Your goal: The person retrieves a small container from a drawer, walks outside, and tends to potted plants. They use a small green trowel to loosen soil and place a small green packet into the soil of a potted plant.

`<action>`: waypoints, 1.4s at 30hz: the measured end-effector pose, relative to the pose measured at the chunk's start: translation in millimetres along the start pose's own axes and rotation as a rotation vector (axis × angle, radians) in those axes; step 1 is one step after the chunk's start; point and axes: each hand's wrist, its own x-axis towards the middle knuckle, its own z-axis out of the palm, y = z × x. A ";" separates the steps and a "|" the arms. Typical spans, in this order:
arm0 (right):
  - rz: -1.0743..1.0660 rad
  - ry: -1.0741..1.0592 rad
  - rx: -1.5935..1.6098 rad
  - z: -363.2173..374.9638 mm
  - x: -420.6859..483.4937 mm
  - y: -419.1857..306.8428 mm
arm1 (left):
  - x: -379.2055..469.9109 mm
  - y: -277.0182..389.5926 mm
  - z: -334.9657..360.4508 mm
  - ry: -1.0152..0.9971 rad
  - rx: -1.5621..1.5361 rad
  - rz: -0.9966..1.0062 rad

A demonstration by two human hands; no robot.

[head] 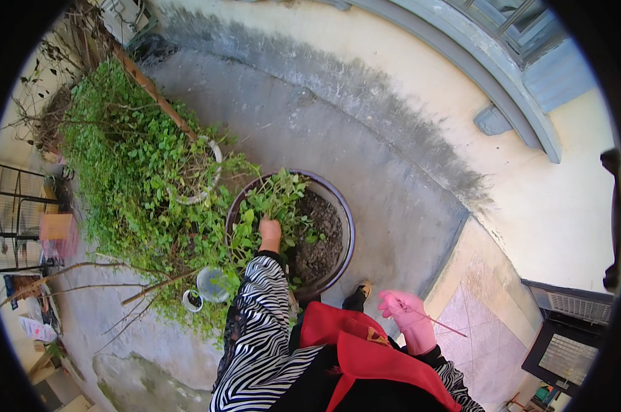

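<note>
My bare left hand (270, 230) is closed on the stems of a leafy green plant (279, 194) that hangs over the left side of a large round glazed pot (347, 221). Dark, crumbly soil (318, 247) fills the pot's right part. To the pot's lower right, my right hand (405, 316), in a pink glove, has its fingers curled around a thin reddish stick (447, 328), which points down to the right. The stick lies apart from the pot.
Dense green plants (135, 170) spread at the left, around a white-rimmed pot (218, 154). A clear plastic tub (212, 284) and a small white pot (192, 300) stand near bare branches (151, 288). A wall (418, 77) runs along the upper right.
</note>
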 end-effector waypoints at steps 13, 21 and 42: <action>0.081 -0.019 0.028 0.9 12.6 3.1 | -60.7 -37.3 -192.7 0.290 -0.701 -0.019; 0.087 -0.017 0.030 4.6 18.7 5.6 | -109.8 20.8 -147.6 -0.124 0.453 -0.021; 0.048 0.042 0.073 -1.2 24.6 9.7 | -54.0 122.2 -100.3 -0.131 0.566 0.332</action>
